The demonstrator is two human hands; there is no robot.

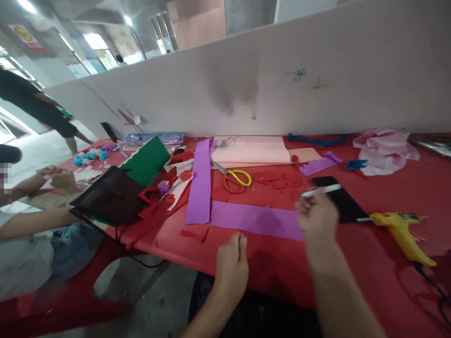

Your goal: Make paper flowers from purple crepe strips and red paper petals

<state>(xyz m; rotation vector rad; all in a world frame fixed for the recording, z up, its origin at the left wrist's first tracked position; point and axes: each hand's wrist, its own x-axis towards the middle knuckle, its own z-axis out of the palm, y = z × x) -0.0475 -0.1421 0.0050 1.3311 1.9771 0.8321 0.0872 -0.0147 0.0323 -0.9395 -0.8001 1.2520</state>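
Note:
My right hand [317, 215] is closed around a white pen [322, 190] whose tip points right, held above the right end of a horizontal purple paper strip [255, 219]. My left hand [231, 267] hovers near the table's front edge with its fingers pressed together; nothing shows in it. A second purple strip [199, 188] lies upright to the left, meeting the first at a corner. Just right of my right hand lies a black phone [340, 199] on the red table covering [352, 253].
Yellow-handled scissors [234, 177] lie among red paper scraps. A yellow glue gun [403, 232] rests at the right. Pink paper sheets [252, 151], crumpled pink paper [385, 149], a green sheet [148, 160] and a dark folder [109, 195] surround them. Another person's hands [58, 178] work at the left. A white partition [268, 84] backs the table.

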